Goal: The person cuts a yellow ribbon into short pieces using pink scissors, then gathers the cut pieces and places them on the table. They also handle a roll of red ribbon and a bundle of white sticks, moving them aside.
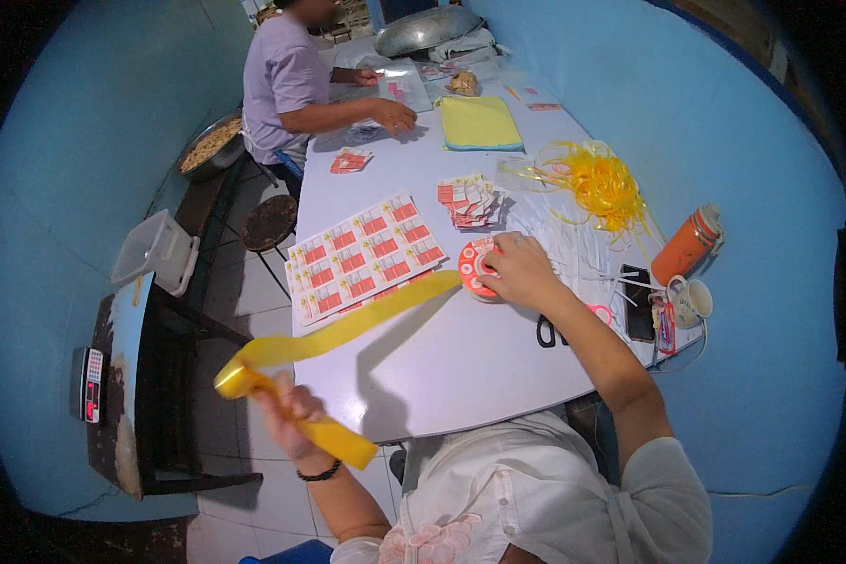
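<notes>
A wide yellow ribbon [376,310] stretches across the near part of the white table. Off the table's left edge, my left hand [293,414] is closed round it, with a loop and a loose end sticking out past the fingers. The other end runs to a red and white ribbon spool [475,266]. My right hand [524,268] lies over that spool, its fingers gripping the right side. Under the ribbon are printed label sheets [367,246] in red and white. Beyond the spool sits a pile of cut labels [470,201]. Black-handled scissors [546,331] are partly hidden by my right forearm.
At right are curled yellow ribbons [600,188], an orange bottle [686,247], a mug [694,301] and a phone [638,305]. A person [287,80] works at the far left beside a yellow pouch [481,122]. Left stand a stool [269,224] and a scale [88,383].
</notes>
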Tool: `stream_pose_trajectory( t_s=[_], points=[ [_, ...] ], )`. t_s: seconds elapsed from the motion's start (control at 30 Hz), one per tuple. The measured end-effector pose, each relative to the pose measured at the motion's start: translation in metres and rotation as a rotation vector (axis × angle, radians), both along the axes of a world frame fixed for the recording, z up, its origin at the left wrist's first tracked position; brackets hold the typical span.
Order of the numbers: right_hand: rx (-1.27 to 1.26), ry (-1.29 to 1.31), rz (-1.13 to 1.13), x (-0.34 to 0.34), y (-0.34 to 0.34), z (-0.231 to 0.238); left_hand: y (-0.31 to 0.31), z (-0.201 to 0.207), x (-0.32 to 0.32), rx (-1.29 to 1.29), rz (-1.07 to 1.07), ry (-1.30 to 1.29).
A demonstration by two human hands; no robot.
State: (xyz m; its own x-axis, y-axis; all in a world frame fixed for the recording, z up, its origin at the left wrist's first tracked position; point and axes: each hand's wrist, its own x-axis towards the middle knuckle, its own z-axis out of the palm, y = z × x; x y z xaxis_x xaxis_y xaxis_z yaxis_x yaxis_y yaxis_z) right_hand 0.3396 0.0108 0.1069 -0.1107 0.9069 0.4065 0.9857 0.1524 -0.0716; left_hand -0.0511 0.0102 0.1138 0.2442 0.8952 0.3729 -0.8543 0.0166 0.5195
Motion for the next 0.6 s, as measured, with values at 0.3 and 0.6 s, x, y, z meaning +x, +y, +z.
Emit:
stream_pose_trajectory(
  t_s=[0.3, 0.6],
  points=[
    [0.231, 0.307, 0.642, -0.099, -0.036, 0.072, -0.033, -0.011, 0.103, -0.183, -0.22, 0.577],
    [0.442, 0.118, 0.537, -0.105, -0.063, 0.084, -0.047, -0.02, 0.107, 0.286, 0.181, 0.905]
  ],
)
